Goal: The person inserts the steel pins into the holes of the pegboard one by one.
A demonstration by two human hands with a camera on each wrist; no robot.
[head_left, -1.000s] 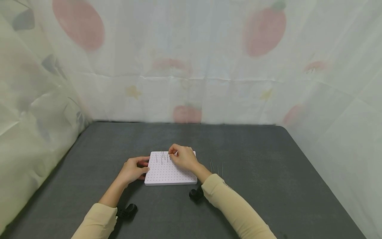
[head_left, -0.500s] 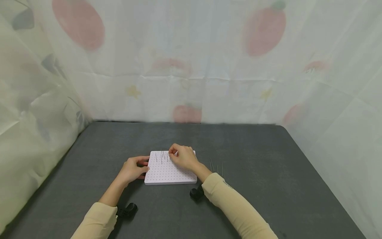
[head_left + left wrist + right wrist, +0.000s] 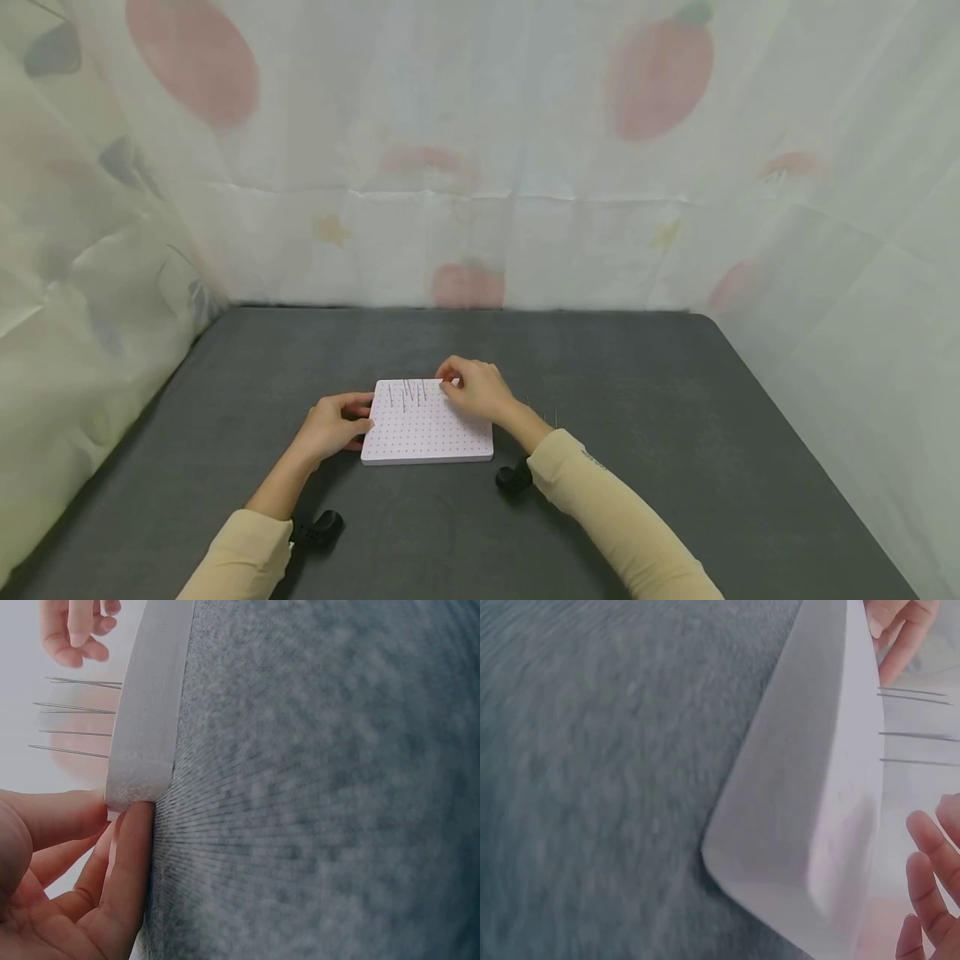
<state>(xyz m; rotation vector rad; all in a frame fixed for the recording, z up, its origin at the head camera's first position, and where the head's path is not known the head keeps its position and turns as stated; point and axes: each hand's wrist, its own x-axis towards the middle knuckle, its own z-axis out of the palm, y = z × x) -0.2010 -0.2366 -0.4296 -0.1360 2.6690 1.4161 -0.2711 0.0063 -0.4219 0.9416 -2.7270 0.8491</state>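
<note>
A white pegboard [image 3: 427, 437] with rows of small holes lies on the dark table. Several thin metal pins [image 3: 403, 402] stand in its far left part, some tilted; they also show as slim metal rods [image 3: 75, 733] in the left wrist view. My left hand [image 3: 330, 427] grips the board's left edge, thumb at the upper rim and fingers against the side. Over the far right part of the board is my right hand [image 3: 474, 390], its fingers loosely bent. In the right wrist view these fingers [image 3: 930, 900] are spread with nothing between them.
More thin pins [image 3: 557, 418] stand just right of the board, partly hidden behind the right forearm. A black wrist camera [image 3: 513, 479] sits under each wrist. A pale curtain [image 3: 570, 250] with fruit prints hangs behind and beside the table [image 3: 637, 375].
My right hand has let go of a pin, which now stands uncovered in the board, and has moved a little to the right. The left hand keeps its grip on the board.
</note>
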